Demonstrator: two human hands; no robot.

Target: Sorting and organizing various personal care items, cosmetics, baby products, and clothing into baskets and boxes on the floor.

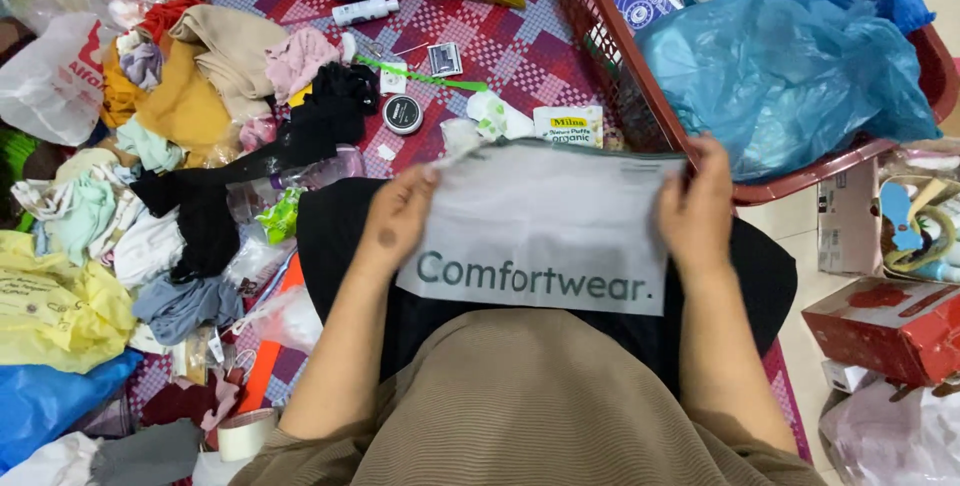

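While both hands pinch its far corners, the flat grey plastic pouch (545,231) lies across the lap, near the middle of the scene. The left hand (395,216) grips the left corner, the right hand (695,208) the right, fingers closed on the edge. Keeping the top edge taut and level would likely hold it smooth. A red basket (600,41) stands far right, loose clothes (200,76) left.

Clothes pile (200,96) left, basket (600,56) right.
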